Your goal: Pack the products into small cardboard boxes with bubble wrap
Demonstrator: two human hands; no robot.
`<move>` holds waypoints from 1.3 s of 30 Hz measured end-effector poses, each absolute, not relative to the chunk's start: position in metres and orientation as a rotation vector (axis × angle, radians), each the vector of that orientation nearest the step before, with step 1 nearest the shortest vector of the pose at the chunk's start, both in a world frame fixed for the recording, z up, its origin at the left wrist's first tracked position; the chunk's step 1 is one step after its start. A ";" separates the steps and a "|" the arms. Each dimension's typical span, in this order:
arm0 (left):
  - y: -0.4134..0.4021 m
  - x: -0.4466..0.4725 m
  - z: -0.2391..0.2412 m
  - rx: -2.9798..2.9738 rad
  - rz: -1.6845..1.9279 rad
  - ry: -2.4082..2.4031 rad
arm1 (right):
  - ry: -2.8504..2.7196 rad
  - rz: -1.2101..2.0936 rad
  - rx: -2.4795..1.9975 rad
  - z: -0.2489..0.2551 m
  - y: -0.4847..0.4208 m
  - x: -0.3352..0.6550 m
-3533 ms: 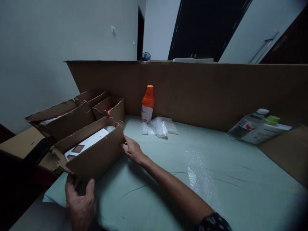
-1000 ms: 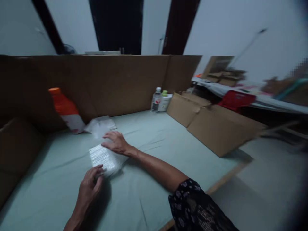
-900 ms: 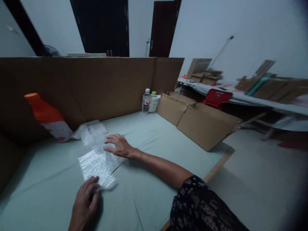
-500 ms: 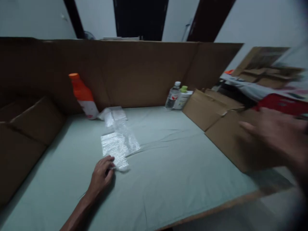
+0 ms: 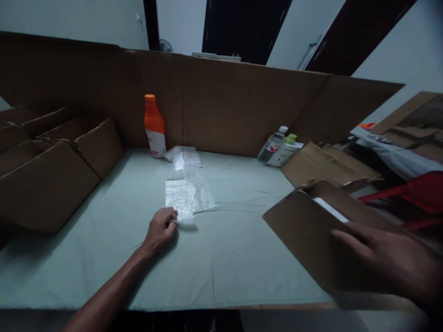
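Note:
My left hand (image 5: 162, 229) rests on the table with curled fingers closed at the near left edge of a bubble wrap sheet (image 5: 180, 197). More bubble wrap pieces lie beyond it, overlapping toward the back. My right hand (image 5: 387, 258), smeared by motion, grips the wall of a cardboard box (image 5: 304, 230) at the right. Its thumb lies along the outer face, and the other fingers are mostly hidden. Inside that box the edge of a white flat thing (image 5: 331, 210) shows beside the hand.
An orange and white bottle (image 5: 154, 127) stands at the back left. A clear plastic bottle (image 5: 272, 145) and a white bottle with a green cap (image 5: 285, 151) lean at the back right, beside another box (image 5: 321, 163). Open cardboard boxes (image 5: 51, 184) line the left; a cardboard panel (image 5: 224, 106) closes the back.
The view has turned left. My right hand has come down onto the near right box, which has shifted left, away from the box behind it. My left hand stays at the bubble wrap.

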State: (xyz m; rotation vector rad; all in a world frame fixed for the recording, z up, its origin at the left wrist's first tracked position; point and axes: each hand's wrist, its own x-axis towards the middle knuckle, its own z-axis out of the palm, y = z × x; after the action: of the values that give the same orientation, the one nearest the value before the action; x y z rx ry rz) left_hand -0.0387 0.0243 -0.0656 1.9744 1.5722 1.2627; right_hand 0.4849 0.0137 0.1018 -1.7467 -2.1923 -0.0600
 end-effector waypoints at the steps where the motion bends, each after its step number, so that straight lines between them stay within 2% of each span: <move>1: 0.024 -0.038 -0.065 1.968 1.267 1.573 | -2.212 -0.169 -1.873 0.110 0.012 0.452; 4: 0.024 -0.037 -0.064 1.963 1.280 1.574 | -2.348 -0.235 -2.151 0.135 0.024 0.348; 9: 0.020 -0.038 -0.062 1.986 1.277 1.587 | -2.464 -0.354 -2.086 0.151 0.075 0.237; 17: -0.035 -0.049 -0.057 2.002 1.262 1.550 | -2.379 -0.477 -1.961 0.132 0.101 0.228; 20: -0.061 -0.057 -0.054 1.963 1.254 1.549 | -2.258 -0.567 -1.667 0.118 0.080 0.230; 22: -0.075 -0.060 -0.049 1.916 1.229 1.545 | -2.247 -0.466 -1.347 0.101 0.055 0.224; 25: -0.088 -0.060 -0.039 1.854 1.138 1.518 | -2.435 0.079 -0.910 0.062 0.007 0.207; 27: -0.091 -0.060 -0.033 1.819 1.050 1.494 | -2.511 0.481 -0.796 0.032 -0.021 0.193; 29: -0.089 -0.059 -0.031 1.780 0.981 1.519 | -2.455 0.675 -0.844 0.006 -0.040 0.182; 34: -0.077 -0.056 -0.046 1.814 0.976 1.765 | -2.170 0.365 -0.974 -0.022 -0.055 0.173; 39: -0.074 -0.050 -0.065 1.904 1.074 1.853 | -2.454 0.285 -0.851 -0.027 -0.057 0.165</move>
State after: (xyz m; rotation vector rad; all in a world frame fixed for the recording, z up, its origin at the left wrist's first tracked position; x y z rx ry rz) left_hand -0.0496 -0.0743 -0.0649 1.9040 1.8527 1.0735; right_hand 0.1650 -0.0570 -0.0269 -0.8510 -2.4538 0.2850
